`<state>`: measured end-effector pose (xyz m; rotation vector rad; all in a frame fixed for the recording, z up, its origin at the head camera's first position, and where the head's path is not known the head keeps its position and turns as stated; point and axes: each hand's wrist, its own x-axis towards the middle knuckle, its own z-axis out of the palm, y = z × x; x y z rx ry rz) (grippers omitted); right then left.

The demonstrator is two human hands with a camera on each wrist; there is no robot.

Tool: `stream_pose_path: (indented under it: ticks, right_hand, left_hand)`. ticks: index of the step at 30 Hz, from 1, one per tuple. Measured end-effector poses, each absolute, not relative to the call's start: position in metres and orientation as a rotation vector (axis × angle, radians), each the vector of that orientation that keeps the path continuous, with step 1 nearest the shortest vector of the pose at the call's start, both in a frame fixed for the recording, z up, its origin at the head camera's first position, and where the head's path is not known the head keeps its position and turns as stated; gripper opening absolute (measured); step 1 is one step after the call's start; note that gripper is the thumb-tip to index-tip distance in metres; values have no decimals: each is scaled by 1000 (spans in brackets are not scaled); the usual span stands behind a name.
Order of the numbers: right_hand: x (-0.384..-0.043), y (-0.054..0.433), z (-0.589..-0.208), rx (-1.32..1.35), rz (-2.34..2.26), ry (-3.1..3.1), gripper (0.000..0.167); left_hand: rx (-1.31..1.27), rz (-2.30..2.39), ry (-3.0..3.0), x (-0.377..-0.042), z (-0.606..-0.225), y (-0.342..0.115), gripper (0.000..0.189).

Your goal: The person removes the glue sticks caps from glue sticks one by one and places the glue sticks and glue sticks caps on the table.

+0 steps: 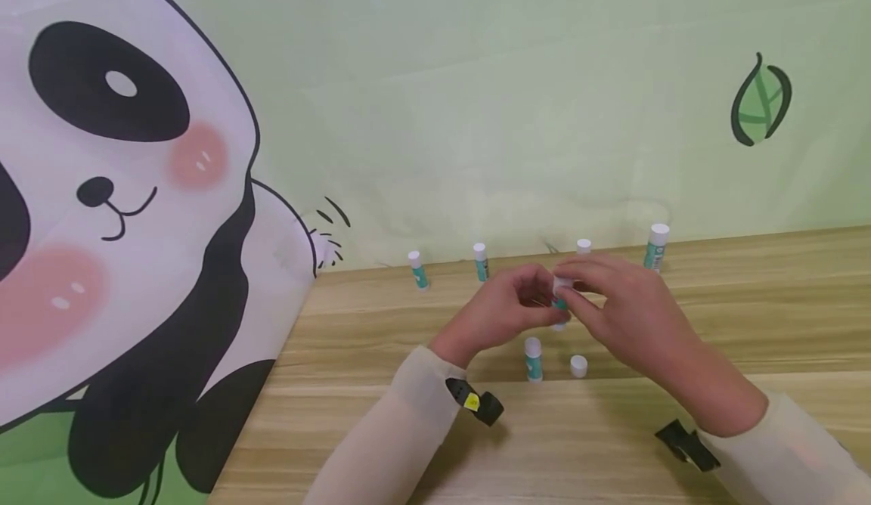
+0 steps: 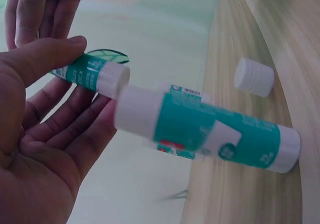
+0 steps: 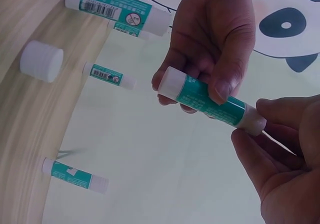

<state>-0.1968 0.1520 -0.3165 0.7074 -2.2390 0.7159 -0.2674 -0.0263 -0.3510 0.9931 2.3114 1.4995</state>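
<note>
One glue stick (image 3: 201,99) above the table (image 1: 578,444), beyond the near standing stick (image 1: 534,361), gripped by left hand (image 1: 500,305), white end (image 3: 252,121) pinched by right hand (image 1: 626,308), liable to slip and topple that neighbour if tugged too hard.

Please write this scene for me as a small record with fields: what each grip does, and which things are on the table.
held item: one glue stick, above the table
left grip: holds its teal body
right grip: pinches its white end
front: another glue stick, standing; loose white cap beside it
back: four more glue sticks, standing
</note>
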Motion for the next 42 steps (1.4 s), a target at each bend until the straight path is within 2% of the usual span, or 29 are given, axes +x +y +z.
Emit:
stream_pose_path:
  ticks: [18, 30, 37, 42]
  right_hand:
    - [-190, 156, -307, 724, 717, -2279, 11]
    - [-188, 163, -301, 961, 872, -2273, 21]
    - [-188, 163, -302, 962, 948, -2255, 24]
    - [-187, 162, -303, 869, 982, -2239, 24]
  left_hand:
    - [1069, 1469, 2263, -255, -339, -25, 22]
    - [1194, 1407, 2008, -260, -334, -41, 23]
    - [1181, 1420, 2003, -259, -333, -40, 23]
    - [1151, 1444, 2128, -256, -332, -34, 20]
